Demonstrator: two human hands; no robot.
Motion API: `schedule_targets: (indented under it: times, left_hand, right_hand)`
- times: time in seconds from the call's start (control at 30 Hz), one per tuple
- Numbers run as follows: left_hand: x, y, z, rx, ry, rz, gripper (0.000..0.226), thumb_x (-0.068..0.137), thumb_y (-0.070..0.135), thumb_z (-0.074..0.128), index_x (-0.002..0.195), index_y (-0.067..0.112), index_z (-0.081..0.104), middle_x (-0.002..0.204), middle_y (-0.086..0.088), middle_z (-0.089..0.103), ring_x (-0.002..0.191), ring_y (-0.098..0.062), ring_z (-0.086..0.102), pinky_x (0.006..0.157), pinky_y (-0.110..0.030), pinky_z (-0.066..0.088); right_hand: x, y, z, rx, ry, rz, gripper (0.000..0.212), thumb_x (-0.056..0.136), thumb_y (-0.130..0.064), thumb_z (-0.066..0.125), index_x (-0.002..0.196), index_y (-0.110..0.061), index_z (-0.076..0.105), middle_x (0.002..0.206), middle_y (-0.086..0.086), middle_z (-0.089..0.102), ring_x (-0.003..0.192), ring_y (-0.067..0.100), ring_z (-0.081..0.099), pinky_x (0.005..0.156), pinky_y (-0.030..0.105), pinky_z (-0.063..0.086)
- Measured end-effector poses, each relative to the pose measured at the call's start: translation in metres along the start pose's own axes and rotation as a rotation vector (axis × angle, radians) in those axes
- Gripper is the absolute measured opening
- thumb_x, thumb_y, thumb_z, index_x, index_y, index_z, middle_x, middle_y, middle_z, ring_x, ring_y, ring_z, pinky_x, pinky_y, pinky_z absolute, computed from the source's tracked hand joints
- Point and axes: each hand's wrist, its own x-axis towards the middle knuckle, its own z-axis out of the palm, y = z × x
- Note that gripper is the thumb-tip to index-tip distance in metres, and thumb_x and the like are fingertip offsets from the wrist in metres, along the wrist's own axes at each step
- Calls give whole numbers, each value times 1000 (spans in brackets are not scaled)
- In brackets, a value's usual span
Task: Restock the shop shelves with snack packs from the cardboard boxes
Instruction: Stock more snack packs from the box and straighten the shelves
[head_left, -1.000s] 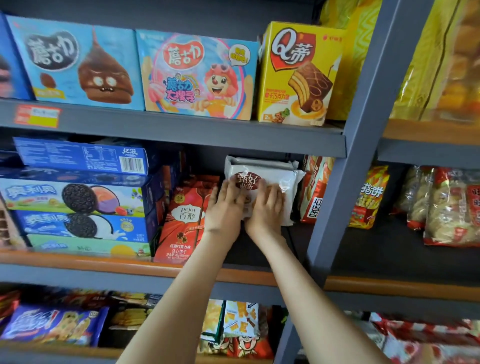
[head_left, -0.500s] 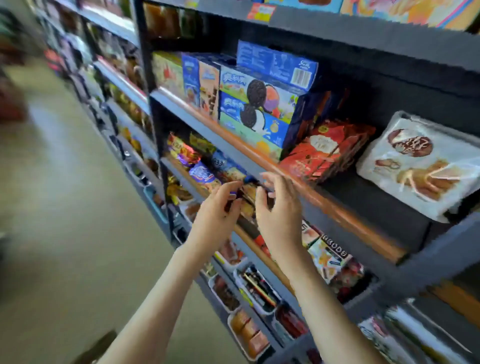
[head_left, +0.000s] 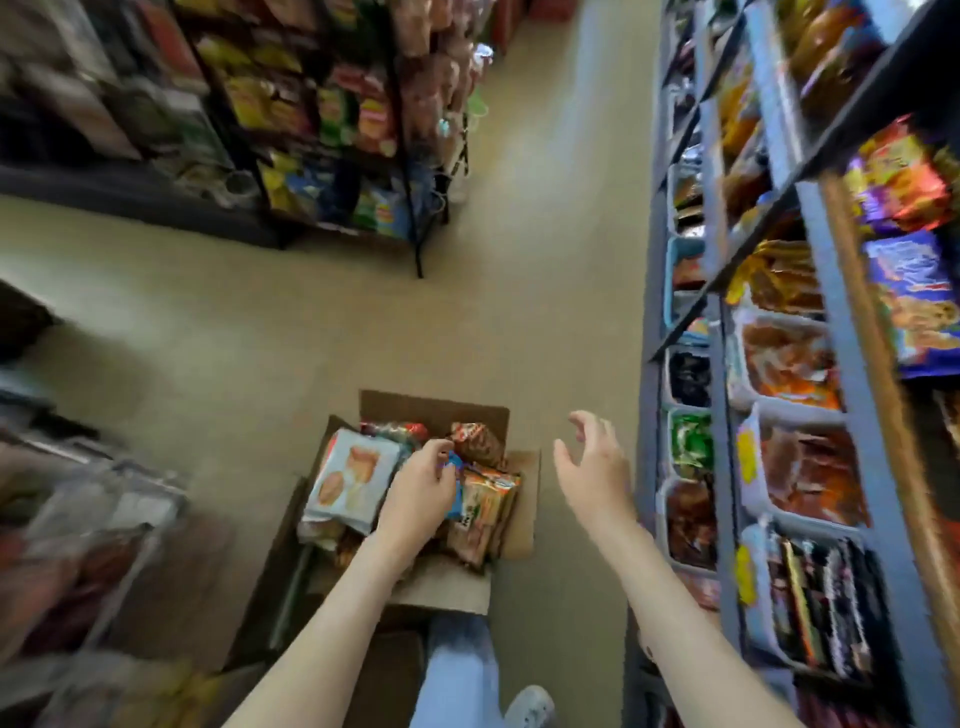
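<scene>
Grey shelves (head_left: 879, 499) right | cardboard box (head_left: 436, 409) near, open, crammed with snack packs (head_left: 353, 478) | left hand (head_left: 421, 488) among them, grip unclear | right hand (head_left: 595, 467) spread, empty

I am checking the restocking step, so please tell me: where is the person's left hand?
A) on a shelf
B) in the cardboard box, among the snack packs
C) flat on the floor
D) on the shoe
B: the left hand reaches into the open cardboard box, fingers among the snack packs, while the right hand hangs open beside it.

Left hand (head_left: 421, 488) curled, right hand (head_left: 592, 462) slack.
</scene>
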Motion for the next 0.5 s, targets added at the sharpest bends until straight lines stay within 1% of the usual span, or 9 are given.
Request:
schedule_targets:
  times: [0.07,0.13,0.23,0.3,0.37,0.4,0.43,0.5]
  left_hand:
    - [6,-44,-9,-24,25,-169,28,97,12,49,124,9,56,118,-8,63,111,-25,59,88,-28,44]
    - [14,-84,-14,-36,53,-317,32,98,18,48,129,12,52,124,-6,60,113,-24,57,88,-28,43]
    - [37,-152,-16,123,57,-462,52,94,29,51,143,15,38,138,-7,49,123,-24,50,93,-33,43]
    - [58,-195,-12,231,53,-540,65,91,37,55,147,15,31,144,-11,40,128,-28,43,97,-35,41]
    - [80,-227,-5,334,49,-572,77,86,48,58,150,18,25,149,-13,32,134,-30,35,104,-38,38]
    - [92,-244,2,401,37,-566,84,84,54,57,151,20,20,152,-14,27,137,-31,30,109,-41,34]
    - [104,-258,10,459,3,-571,89,82,58,55,152,22,14,155,-15,19,142,-33,21,114,-44,27]
    - [127,-281,28,515,-63,-606,97,81,64,53,153,27,-1,159,-15,-4,146,-36,-1,116,-52,7]
  right_hand:
    - [9,6,36,-13,-121,35,39,93,-13,57,130,-7,50,127,8,51,116,24,52,92,24,36]
    - [21,13,70,-22,-183,54,39,91,-10,60,129,-4,51,125,11,52,115,26,52,95,25,36]
    - [45,23,134,-68,-313,84,44,90,-11,60,132,-6,48,128,9,50,120,24,49,99,25,34]
    - [62,31,186,-114,-405,93,51,89,-15,61,137,-9,43,135,8,47,126,23,44,107,31,34]
    - [77,39,238,-151,-509,79,58,89,-16,61,142,-11,37,140,9,42,132,23,38,111,34,30]
    - [85,43,263,-168,-564,64,61,89,-17,61,144,-11,34,142,9,40,134,22,34,113,33,28]
    - [92,47,287,-178,-617,51,63,91,-17,60,146,-11,30,145,8,37,137,21,31,113,31,25]
    - [104,55,327,-202,-698,27,64,93,-19,57,148,-12,25,149,5,32,140,19,25,113,29,22]
